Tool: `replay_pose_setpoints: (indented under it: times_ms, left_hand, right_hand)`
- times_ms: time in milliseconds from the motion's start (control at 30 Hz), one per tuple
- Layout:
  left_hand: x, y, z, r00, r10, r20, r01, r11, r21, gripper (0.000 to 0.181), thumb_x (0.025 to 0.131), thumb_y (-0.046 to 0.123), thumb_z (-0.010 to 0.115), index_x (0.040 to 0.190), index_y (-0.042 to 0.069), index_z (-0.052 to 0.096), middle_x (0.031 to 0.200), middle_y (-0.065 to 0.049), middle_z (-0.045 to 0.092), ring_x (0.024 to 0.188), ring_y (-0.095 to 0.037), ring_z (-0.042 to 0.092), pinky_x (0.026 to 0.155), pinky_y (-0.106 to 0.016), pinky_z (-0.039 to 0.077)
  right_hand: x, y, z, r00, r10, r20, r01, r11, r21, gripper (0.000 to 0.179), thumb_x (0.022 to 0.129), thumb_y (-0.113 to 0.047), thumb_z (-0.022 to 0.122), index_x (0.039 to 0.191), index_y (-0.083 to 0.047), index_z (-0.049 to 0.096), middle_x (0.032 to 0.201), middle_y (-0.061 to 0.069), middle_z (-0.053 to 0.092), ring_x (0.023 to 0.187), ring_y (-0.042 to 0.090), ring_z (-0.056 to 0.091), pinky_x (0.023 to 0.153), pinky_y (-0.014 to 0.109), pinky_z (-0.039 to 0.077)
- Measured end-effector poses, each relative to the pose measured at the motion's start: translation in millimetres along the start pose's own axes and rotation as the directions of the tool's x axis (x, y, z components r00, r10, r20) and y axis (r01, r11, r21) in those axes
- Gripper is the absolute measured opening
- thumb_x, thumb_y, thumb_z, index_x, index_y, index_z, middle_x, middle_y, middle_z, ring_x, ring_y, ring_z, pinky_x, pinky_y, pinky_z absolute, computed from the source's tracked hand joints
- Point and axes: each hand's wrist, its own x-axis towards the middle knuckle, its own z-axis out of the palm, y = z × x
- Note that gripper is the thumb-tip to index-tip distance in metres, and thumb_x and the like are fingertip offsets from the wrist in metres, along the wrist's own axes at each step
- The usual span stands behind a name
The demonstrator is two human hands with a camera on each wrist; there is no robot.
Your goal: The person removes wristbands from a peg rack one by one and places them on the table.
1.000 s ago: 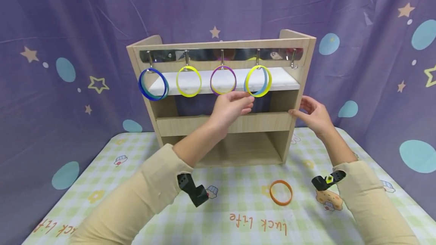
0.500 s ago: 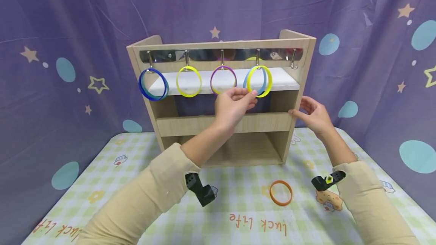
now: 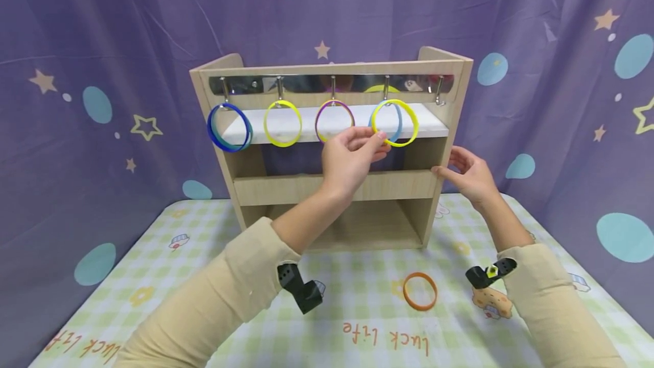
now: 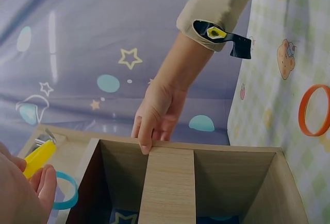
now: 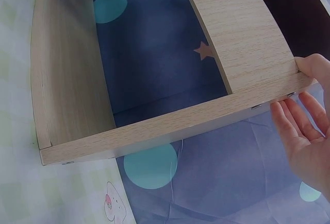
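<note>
My left hand (image 3: pixel 343 164) pinches the lower left edge of a yellow silicone wristband (image 3: pixel 416 124) between thumb and fingers. That band is tilted before the fourth hook (image 3: pixel 386 87); whether it still touches the hook I cannot tell. A light blue wristband (image 4: pixel 75 195) hangs just behind it. My right hand (image 3: pixel 472 178) grips the right side panel of the wooden shelf (image 3: pixel 409 184), thumb on the front edge and fingers round the outer face, as the right wrist view also shows. An orange wristband (image 3: pixel 420 291) lies flat on the table.
Blue and teal wristbands (image 3: pixel 250 129) hang on the far left hook. Another yellow wristband (image 3: pixel 265 124) and a purple one (image 3: pixel 317 121) with a yellowish one hang further right. The far right hook (image 3: pixel 440 92) is bare. A purple curtain (image 3: pixel 153 27) stands behind the checked tablecloth (image 3: pixel 194 277).
My left hand has risen slightly and closed its thumb and fingers on the yellow wristband, which has shifted right, away from the light blue one. The right hand stays on the panel.
</note>
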Motion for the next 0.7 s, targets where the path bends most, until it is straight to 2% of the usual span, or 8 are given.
replay_pose_setpoints:
  times_ms: [167,333,400,533,633,700]
  left_hand:
    - [-0.1,1.1,1.3,1.0,0.011,0.0,-0.011,0.998,-0.055,0.021,0.088,0.001,0.066,0.104,-0.012,0.063,0.103,-0.032,0.068,0.087,-0.035,0.072,0.08,-0.034,0.063]
    - [0.5,2.3,1.4,1.0,-0.003,0.008,0.004,0.994,-0.113,0.024,0.088,0.001,0.066,0.108,-0.012,0.065,0.109,-0.031,0.067,0.073,-0.016,0.07,0.079,-0.032,0.063]
    - [0.2,2.1,1.2,0.999,-0.031,0.019,0.033,0.992,-0.122,0.025,0.088,0.002,0.066,0.109,-0.011,0.066,0.111,-0.03,0.067,0.071,-0.01,0.067,0.08,-0.031,0.063]
    - [-1.8,-1.8,0.4,0.993,-0.11,0.049,0.115,0.986,-0.123,0.025,0.088,0.003,0.067,0.11,-0.01,0.067,0.113,-0.031,0.066,0.07,-0.009,0.067,0.082,-0.031,0.062]
    - [-3.7,-7.2,-0.8,0.985,-0.162,0.063,0.169,0.978,-0.12,0.026,0.088,0.004,0.068,0.11,-0.009,0.067,0.095,-0.022,0.072,0.068,-0.008,0.066,0.083,-0.033,0.062]
    - [-4.7,-10.8,-2.2,0.978,-0.195,0.071,0.202,0.973,-0.113,0.026,0.087,0.005,0.069,0.109,-0.008,0.068,0.086,-0.015,0.072,0.066,-0.008,0.065,0.084,-0.034,0.062]
  right_hand:
    - [-0.3,0.8,-0.3,1.0,-0.005,-0.001,0.005,1.0,-0.03,0.038,0.086,-0.013,0.072,0.118,-0.021,0.054,0.095,-0.027,0.061,0.094,-0.01,0.058,0.077,0.002,0.049]
    - [0.1,1.5,-0.6,1.0,0.009,-0.006,-0.009,0.999,-0.047,0.042,0.086,-0.014,0.072,0.123,-0.017,0.053,0.097,-0.027,0.06,0.097,-0.01,0.057,0.079,0.002,0.049]
    - [0.2,1.6,-0.8,1.0,0.016,-0.006,-0.016,0.999,-0.049,0.042,0.086,-0.014,0.072,0.123,-0.017,0.053,0.097,-0.027,0.06,0.097,-0.01,0.057,0.079,0.002,0.049]
    - [0.0,0.6,-1.3,0.999,0.031,-0.005,-0.032,0.997,-0.066,0.044,0.086,-0.016,0.071,0.126,-0.015,0.052,0.098,-0.029,0.059,0.098,-0.01,0.056,0.079,0.002,0.049]
    - [-0.3,-0.5,-1.2,0.999,0.033,-0.003,-0.033,0.997,-0.072,0.046,0.087,-0.017,0.071,0.128,-0.013,0.051,0.098,-0.029,0.058,0.099,-0.009,0.055,0.079,0.002,0.049]
    - [-0.3,-0.7,-0.8,1.0,0.026,0.0,-0.026,0.998,-0.064,0.044,0.087,-0.016,0.071,0.127,-0.014,0.052,0.098,-0.029,0.058,0.098,-0.01,0.055,0.079,0.002,0.049]
